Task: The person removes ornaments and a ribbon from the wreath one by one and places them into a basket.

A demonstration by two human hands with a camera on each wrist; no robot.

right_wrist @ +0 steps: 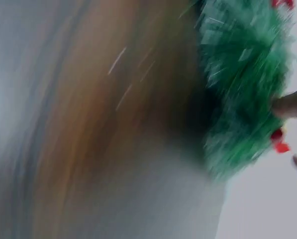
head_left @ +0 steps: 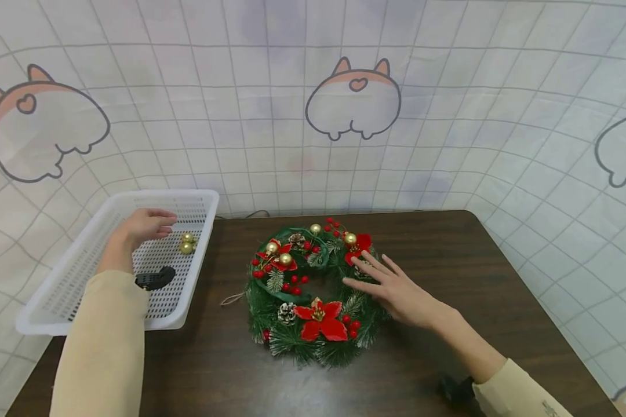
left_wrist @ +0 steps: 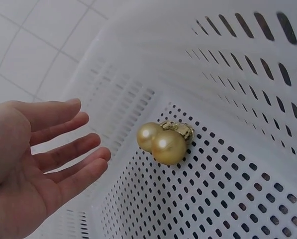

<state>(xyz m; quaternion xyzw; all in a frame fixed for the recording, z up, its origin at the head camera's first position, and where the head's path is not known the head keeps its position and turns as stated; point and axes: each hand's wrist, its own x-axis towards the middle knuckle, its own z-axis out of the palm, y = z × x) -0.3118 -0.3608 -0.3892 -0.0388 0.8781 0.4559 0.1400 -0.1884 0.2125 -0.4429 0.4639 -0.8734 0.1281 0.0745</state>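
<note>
My left hand (head_left: 148, 225) hovers inside the white basket (head_left: 215, 209), its fingers loosely bent with nothing between them. Two gold balls (left_wrist: 163, 143) with crinkled gold tops lie together on the basket's perforated floor, just beyond those fingertips in the left wrist view. On the table a green wreath (head_left: 271, 324) lies flat, dressed with red flowers, red berries, pine cones and gold balls. Over the wreath's right side my right hand (head_left: 396, 286) spreads its fingers, the tips near a red flower (head_left: 362, 243). The right wrist view is blurred and shows wreath greenery beside that hand.
The dark wooden table (head_left: 203, 370) runs back to a white grid-patterned curtain (head_left: 266, 162). A loop of string (head_left: 232, 299) sticks out from the wreath's left side. Dark devices are strapped near both wrists, the left one (head_left: 155, 278) over the basket.
</note>
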